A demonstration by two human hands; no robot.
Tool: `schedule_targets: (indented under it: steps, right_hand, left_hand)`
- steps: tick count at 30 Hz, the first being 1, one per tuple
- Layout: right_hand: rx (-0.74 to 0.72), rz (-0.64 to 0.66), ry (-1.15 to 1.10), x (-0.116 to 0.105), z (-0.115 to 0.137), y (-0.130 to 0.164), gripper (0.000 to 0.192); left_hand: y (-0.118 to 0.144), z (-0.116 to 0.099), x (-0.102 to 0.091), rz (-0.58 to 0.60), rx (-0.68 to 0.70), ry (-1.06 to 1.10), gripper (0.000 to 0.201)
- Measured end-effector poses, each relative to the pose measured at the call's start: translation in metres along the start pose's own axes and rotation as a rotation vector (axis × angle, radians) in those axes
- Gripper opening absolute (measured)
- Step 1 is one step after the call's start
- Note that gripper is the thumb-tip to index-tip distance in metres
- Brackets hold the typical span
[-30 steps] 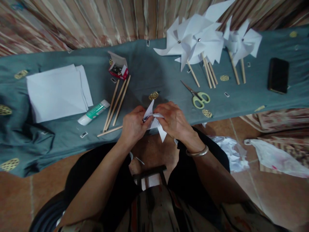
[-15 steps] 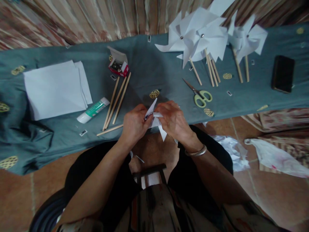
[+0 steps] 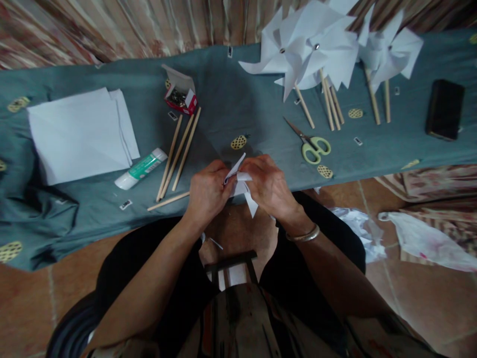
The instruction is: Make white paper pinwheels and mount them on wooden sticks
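Observation:
Between my two hands is a white paper pinwheel [image 3: 241, 188], partly folded, its pointed blades sticking up and down from my fingers. My left hand [image 3: 209, 191] is closed on its left side, with the fingertips hidden behind the paper. On the right, my right hand [image 3: 269, 184] pinches the folded blades near the middle; a silver bangle circles that wrist. Both hands are at the table's front edge. A loose wooden stick [image 3: 168, 201] lies on the cloth with its right end by my left hand.
Left of my hands are wooden sticks [image 3: 178, 151], a glue stick [image 3: 140, 169], white paper sheets [image 3: 82, 134] and an open red box of metal pins [image 3: 181, 95]. Green-handled scissors [image 3: 312, 148], several finished pinwheels [image 3: 316, 47] and a black phone [image 3: 445, 109] lie to the right.
My hands keep nearly the same hold on the pinwheel, with its upper blade leaning slightly more to the right. The view has shifted a little; the tabletop objects stay put.

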State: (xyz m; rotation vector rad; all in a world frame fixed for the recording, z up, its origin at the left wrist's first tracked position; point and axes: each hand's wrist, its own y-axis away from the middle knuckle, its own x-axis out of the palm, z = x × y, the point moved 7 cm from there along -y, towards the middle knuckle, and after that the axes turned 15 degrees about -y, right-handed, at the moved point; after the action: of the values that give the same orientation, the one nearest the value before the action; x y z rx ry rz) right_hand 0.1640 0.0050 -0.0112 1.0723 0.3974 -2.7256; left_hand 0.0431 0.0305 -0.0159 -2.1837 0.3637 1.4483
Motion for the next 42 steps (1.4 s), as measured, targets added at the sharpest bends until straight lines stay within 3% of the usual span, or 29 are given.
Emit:
schedule_targets:
  steps: [12,19,23,26,30,37,42]
  right_hand:
    - [0.013,-0.009,-0.009,0.0,0.001,0.001,0.022]
    - [0.001,0.075,0.058,-0.003,0.008,-0.006,0.024]
    - [-0.041,-0.078,0.038,-0.025,0.013,-0.011,0.042]
    - [-0.047,-0.28,-0.066,-0.047,0.011,-0.01,0.061]
    - [0.075,-0.47,-0.295,-0.057,-0.004,-0.006,0.06]
    - [0.237,-0.579,-0.755,-0.039,-0.024,-0.008,0.057]
    - [0.395,-0.555,-1.034,-0.017,-0.027,-0.01,0.051]
  left_hand:
    - [0.001,0.0,0.0,-0.009,-0.005,0.006,0.041]
    - [-0.003,0.001,-0.005,0.011,-0.007,-0.042,0.034]
    - [-0.009,0.015,-0.017,-0.046,-0.088,0.018,0.029]
    - [-0.014,0.032,-0.027,-0.101,-0.208,0.165,0.023]
    - [-0.017,0.054,-0.034,-0.169,-0.414,0.469,0.023]
    - [-0.025,0.067,-0.043,-0.291,-0.685,0.879,0.022]
    - [-0.033,0.065,-0.051,-0.366,-0.738,1.254,0.026]
